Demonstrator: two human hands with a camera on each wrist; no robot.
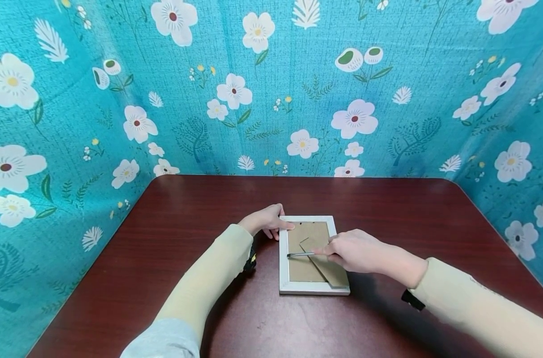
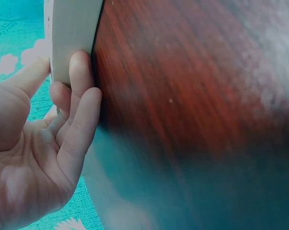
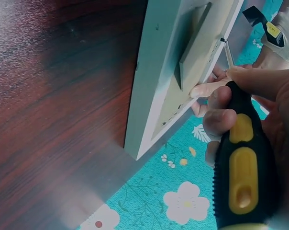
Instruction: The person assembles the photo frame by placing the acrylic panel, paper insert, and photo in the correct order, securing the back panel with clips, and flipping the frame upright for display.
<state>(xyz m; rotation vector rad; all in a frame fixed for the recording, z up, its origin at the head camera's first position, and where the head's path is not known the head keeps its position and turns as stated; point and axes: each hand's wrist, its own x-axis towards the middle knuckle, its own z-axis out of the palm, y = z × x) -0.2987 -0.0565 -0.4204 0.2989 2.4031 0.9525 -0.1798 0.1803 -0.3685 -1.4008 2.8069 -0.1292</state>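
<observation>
A white picture frame [image 1: 284,271] lies face down on the table, its brown backing board [image 1: 311,230] uppermost. The board's stand flap [image 1: 331,272] slants across it. At the frame's upper left corner, my left hand [image 1: 267,220] grips the edge, thumb on top and fingers along the side wall [image 2: 72,38]. My right hand [image 1: 356,250] holds a screwdriver by its black and yellow handle [image 3: 242,167]. The screwdriver's thin shaft [image 1: 302,254] crosses above the flap, and its tip is at the inner left edge of the frame, by a small dark tab [image 3: 223,40].
Under the frame is a dark red-brown table [image 1: 200,199] with rounded far corners. A turquoise flowered cloth [image 1: 271,114] hangs behind it and along both sides. Dark wrist devices [image 1: 413,300] sit on the sleeves. Small dark tabs line the backing board's top edge.
</observation>
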